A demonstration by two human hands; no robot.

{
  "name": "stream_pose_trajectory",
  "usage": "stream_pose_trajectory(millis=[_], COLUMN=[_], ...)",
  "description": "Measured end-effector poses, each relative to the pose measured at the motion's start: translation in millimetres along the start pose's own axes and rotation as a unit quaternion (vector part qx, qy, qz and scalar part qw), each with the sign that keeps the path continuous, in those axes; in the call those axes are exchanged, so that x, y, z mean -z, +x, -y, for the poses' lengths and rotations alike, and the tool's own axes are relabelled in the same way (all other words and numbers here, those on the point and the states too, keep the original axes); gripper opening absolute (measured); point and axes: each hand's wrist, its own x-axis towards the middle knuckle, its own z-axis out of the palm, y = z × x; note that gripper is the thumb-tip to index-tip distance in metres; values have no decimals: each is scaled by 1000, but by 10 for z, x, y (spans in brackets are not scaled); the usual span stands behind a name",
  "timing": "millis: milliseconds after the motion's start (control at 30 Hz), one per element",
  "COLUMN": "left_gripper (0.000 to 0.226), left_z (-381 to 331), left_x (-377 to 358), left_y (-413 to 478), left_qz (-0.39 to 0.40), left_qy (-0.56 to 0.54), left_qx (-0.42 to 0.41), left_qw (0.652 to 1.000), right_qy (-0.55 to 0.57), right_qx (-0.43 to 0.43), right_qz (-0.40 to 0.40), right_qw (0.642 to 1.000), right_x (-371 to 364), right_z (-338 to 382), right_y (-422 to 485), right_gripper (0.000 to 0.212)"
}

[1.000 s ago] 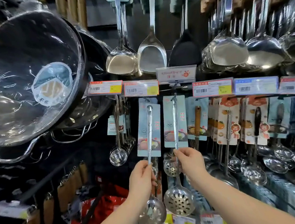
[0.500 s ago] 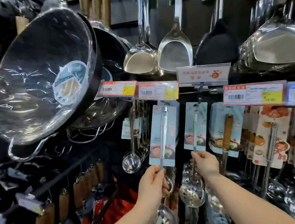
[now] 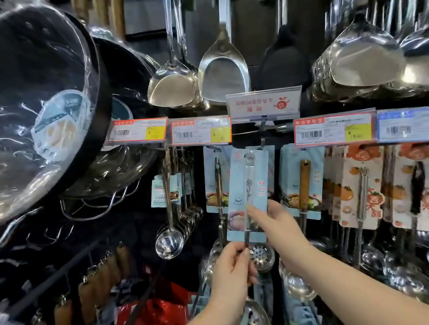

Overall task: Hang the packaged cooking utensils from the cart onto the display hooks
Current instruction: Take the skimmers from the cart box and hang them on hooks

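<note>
The left hand (image 3: pixel 232 271) is gripping the packaged skimmer (image 3: pixel 249 193) by its steel handle just under the blue card, fingers curled round it, while the right hand (image 3: pixel 277 224) is pinching the card's lower edge; the card's slot is sitting just below the display hook (image 3: pixel 280 127). Seating it is calling for raising the slot level with the hook tip and pushing straight back; the cart is lying out of view.
</note>
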Motion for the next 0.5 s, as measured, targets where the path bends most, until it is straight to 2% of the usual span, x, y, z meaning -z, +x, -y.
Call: stream_pose_trajectory(millis=[167,400,500], left_gripper=[18,19,28], left_z=[9,-11,-110], left_x=[-100,-81,-91], left_y=[-108,-178,-126], left_qz=[41,40,50], left_qy=[-11,-12,-5], left_qx=[-16,-79,-95], left_qw=[999,996,994], right_qy=[-47,-2,3], right_qx=[42,86,104], right_qz=[-54,-23,-41], right_qw=[997,996,994], right_x=[48,-11,-19], right_z=[101,127,208], right_y=[-143,-253,-217], right_gripper=[18,14,14])
